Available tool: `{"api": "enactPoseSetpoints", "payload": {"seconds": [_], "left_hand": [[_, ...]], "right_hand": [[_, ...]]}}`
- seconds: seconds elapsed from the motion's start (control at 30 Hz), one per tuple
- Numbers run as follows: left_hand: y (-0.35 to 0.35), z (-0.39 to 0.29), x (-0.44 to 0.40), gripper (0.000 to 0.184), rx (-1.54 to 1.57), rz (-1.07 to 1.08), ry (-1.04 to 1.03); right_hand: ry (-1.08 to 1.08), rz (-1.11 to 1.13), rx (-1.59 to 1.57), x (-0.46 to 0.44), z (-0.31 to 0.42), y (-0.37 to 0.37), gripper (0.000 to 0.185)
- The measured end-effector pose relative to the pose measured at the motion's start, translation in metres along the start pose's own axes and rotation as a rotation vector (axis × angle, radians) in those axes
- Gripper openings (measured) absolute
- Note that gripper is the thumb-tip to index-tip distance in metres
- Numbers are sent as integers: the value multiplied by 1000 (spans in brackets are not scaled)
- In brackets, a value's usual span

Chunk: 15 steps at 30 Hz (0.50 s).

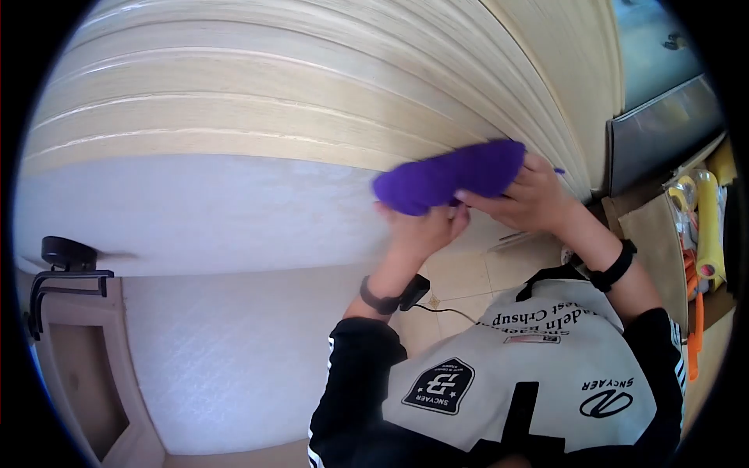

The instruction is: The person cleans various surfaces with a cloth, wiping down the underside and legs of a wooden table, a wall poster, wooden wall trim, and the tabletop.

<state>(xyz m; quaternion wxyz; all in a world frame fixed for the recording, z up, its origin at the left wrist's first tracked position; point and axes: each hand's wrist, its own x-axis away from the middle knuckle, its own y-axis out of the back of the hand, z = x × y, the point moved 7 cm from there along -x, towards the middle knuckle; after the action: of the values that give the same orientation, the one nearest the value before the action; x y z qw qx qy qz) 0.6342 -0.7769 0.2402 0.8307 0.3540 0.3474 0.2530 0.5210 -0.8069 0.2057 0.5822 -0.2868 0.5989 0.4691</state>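
Observation:
A purple cloth [452, 176] is stretched between my two hands, in front of the ribbed pale wood panelling. My left hand [421, 230] grips its lower left part, the fingers partly hidden behind the fabric. At the cloth's right end, my right hand [530, 195] has its thumb on the near side, and its other fingers curl round the edge. The cloth looks bunched, and its outline is slightly blurred. Whether it touches the panelling, I cannot tell.
Pale ribbed wood panelling [234, 86] runs across the top above a white wall [195, 210]. On the left is a black handle [74, 281] near a wooden frame [109, 335]. To the right, a container holds a yellow item [708, 226] and orange items [694, 343]. Tiles [460, 285] show below my hands.

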Motion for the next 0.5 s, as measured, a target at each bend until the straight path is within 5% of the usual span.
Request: {"api": "enactPoseSetpoints", "payload": {"seconds": [0.1,0.17,0.27,0.37,0.5], "left_hand": [[32,16,-6,53,-335,-276,210],[37,35,-26,53,328,-367,288],[45,19,-58,46,252,-315,173],[53,-19,-86,38,-78,-306,34],[49,-28,-89,36,-105,-388,38]], "right_hand": [[26,-17,-74,-49,11,12,40],[33,-54,-70,-63,11,18,41],[50,-157,-12,-69,4,30,40],[-284,-197,65,-50,-26,49,48],[-318,-386,3,-44,-28,52,52]]}}
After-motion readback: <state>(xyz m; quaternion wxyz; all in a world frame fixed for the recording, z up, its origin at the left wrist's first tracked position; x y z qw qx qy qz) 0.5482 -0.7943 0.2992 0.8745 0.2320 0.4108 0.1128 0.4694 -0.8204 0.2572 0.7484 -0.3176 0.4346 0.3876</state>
